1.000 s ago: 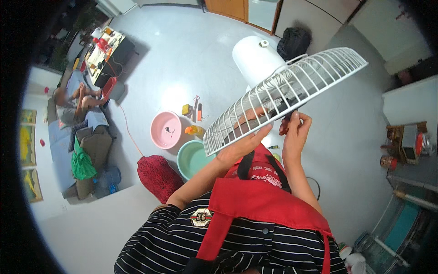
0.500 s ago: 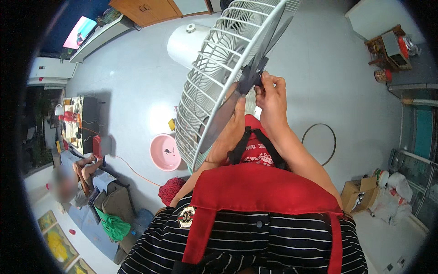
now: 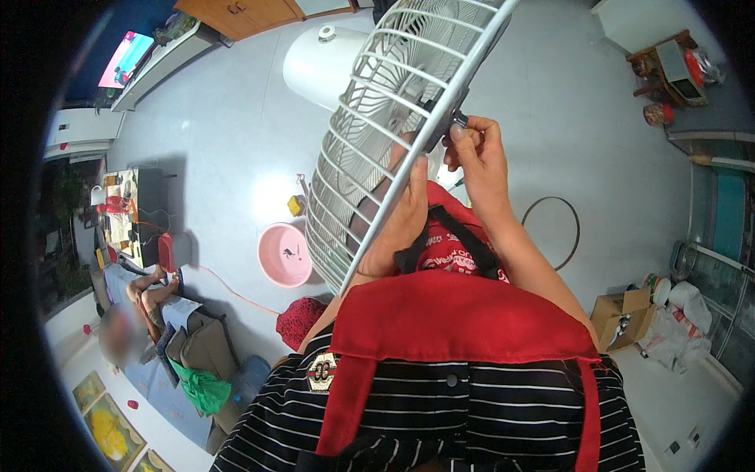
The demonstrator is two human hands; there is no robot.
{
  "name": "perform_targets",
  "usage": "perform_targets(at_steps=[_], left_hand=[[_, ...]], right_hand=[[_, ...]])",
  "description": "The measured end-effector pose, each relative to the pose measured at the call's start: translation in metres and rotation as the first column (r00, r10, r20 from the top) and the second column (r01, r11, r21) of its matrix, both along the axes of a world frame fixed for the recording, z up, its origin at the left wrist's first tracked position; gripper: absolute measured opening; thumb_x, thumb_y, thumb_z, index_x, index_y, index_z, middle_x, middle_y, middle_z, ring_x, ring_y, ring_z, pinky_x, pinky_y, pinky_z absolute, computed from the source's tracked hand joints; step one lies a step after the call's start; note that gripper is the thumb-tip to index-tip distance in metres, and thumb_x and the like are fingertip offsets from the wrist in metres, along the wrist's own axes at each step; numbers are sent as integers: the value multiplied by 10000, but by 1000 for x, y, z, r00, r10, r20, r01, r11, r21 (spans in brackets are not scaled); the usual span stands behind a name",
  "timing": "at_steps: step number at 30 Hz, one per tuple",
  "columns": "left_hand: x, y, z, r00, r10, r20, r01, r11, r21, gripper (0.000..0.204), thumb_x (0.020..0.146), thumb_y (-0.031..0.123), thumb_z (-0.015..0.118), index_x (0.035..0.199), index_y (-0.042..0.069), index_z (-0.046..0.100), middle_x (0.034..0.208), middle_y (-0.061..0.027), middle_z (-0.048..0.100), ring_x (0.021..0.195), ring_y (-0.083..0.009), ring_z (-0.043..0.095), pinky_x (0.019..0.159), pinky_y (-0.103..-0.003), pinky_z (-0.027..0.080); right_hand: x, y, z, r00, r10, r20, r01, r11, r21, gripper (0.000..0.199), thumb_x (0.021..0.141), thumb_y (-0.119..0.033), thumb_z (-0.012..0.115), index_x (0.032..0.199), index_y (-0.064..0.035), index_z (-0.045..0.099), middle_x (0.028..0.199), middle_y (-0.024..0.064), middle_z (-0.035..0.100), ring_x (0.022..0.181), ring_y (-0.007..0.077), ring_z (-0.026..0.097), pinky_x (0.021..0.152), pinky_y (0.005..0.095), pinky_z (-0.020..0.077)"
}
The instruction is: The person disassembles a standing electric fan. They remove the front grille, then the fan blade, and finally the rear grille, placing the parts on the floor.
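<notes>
A white standing fan's rear wire grille [image 3: 329, 169] tilts in front of me, with its round motor housing [image 3: 324, 64] behind it. Dark, see-through fan blades [image 3: 368, 211] sit inside the grille, partly hidden by the wires. My left hand [image 3: 405, 212] is closed on a fan blade near the hub, its thumb up and some fingers behind the blade. At the hub, my right hand [image 3: 481, 153] pinches a small dark knob [image 3: 460, 119] between thumb and forefinger. The shaft under the knob cannot be seen.
A dark ring [image 3: 578, 228] lies on the floor to the right. Left of the fan are a pink basin [image 3: 271, 263] and a red patterned stool [image 3: 299, 324]. An orange cord [image 3: 224, 282] crosses the floor. Another person [image 3: 153, 303] sits at far left. A cardboard box [image 3: 617, 318] stands lower right.
The grille now appears more edge-on, hiding more of the blades and hub. My right hand has shifted slightly right, and the knob shows more clearly at its fingertips. My left hand keeps its hold.
</notes>
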State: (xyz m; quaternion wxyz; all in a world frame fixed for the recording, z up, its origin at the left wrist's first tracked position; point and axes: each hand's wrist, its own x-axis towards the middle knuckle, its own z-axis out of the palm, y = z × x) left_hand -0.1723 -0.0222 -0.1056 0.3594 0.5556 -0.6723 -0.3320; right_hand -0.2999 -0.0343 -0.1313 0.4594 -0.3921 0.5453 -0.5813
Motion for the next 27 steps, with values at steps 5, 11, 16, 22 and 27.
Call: perform_targets(at_steps=[5,11,16,22,27], left_hand=[[1,2,18,997,-41,68,35,996,87,351,933,226,378,1222,37,446,1096,-198,531,1010,-345,507,846,-392,392],[-5,4,-13,1000,-8,14,6,990,139,381,948,256,349,1219,2,436,1163,-193,484,1070,-329,455,891,-360,351],[-1,4,12,988,-2,153,20,993,-116,297,921,232,453,1064,3,578,889,-161,625,757,-285,613,633,-354,477],[0,6,39,983,-14,185,27,997,-66,260,913,206,471,1037,6,581,867,-146,627,747,-271,614,627,-337,477],[-6,-4,25,994,-39,101,47,996,-79,302,934,194,413,1159,12,498,1054,-147,571,987,-262,551,827,-320,427]], right_hand=[[2,1,-2,918,-48,-393,72,996,46,316,925,-291,455,1015,8,406,681,123,571,573,258,579,527,359,443],[2,-10,-9,723,-77,-687,113,994,7,364,938,-371,359,903,-12,406,692,218,570,649,447,548,581,490,419],[6,-16,-20,753,-119,-647,147,989,-10,395,937,-414,330,862,-32,396,644,228,550,646,445,542,566,500,408],[2,-23,-32,721,-244,-649,151,969,-197,409,924,-448,338,856,-51,402,650,190,546,624,421,543,541,472,416],[-4,-41,-37,584,-383,-716,145,917,-373,423,908,-470,358,823,-62,434,638,141,522,582,364,544,514,418,421]])
